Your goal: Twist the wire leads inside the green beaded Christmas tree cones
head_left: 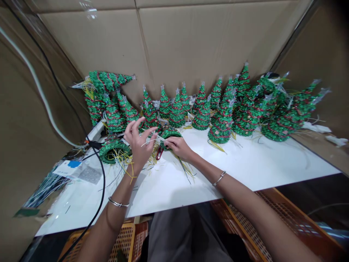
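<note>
A small green artificial Christmas tree point(169, 131) lies on its side on the white table, its hollow base facing me. White wires point(160, 139) come out of that base. My right hand point(178, 146) pinches the white wires at the base's opening. To its left, my left hand point(140, 140) is raised with fingers apart, and thin white strands pass by its thumb and fingertips; whether it grips any is unclear. Yellow wires point(185, 168) spread below the tree. Red-handled cutters point(159, 153) lie just under the hands. Another tipped tree point(113, 148) shows its round opening at the left.
Several decorated trees point(200, 118) stand along the back and right of the table point(231, 163). A black cable point(103, 182) hangs across the left side. Wire bundles point(45, 187) lie at the left edge. Orange crates point(272, 207) sit below the table. Cardboard walls point(191, 43) enclose the back.
</note>
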### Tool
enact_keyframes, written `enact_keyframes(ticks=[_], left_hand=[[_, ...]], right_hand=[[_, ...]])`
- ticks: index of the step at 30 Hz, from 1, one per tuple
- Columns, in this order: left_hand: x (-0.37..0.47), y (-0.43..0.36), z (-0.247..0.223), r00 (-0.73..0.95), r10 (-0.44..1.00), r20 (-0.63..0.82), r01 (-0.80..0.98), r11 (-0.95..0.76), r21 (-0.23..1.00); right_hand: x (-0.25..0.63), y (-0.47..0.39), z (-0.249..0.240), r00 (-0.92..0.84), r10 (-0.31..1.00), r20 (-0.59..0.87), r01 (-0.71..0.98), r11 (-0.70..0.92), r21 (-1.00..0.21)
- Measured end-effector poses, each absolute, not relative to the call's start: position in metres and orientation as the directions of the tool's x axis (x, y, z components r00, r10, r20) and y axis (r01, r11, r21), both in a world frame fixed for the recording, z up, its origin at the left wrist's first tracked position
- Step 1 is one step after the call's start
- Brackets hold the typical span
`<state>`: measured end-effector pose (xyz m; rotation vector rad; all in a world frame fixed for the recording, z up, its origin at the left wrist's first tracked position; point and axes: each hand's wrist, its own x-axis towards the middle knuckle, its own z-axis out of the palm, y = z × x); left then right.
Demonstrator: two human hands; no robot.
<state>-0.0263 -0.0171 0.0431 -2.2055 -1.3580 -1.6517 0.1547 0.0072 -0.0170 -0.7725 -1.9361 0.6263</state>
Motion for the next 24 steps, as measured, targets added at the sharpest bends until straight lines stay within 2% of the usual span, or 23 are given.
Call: enact_keyframes(ticks=[5, 11, 20, 24], left_hand=[[-0.03, -0.012, 0.04, 0.019, 0.589, 0.808, 0.687, -0.595, 0.418], [-0.03, -0.008, 0.04, -0.097, 0.647, 0.756, 0.651, -0.533, 0.54], [-0.034, -0.005, 0.037, -0.219, 0.7, 0.68, 0.533, -0.498, 0.685], [-0.047, 0.007, 0.039, -0.372, 0.637, 0.676, 0.375, -0.563, 0.737]], right_hand=[[0.155, 0.009, -0.019, -0.363, 0.729, 0.58, 0.234, 0.674, -0.701], [0.155, 0.009, -0.021, -0.34, 0.773, 0.535, 0.212, 0.618, -0.757], [0.154, 0.009, -0.02, -0.337, 0.79, 0.513, 0.184, 0.589, -0.787], [0.156, 0.008, -0.019, -0.332, 0.797, 0.505, 0.171, 0.577, -0.798]])
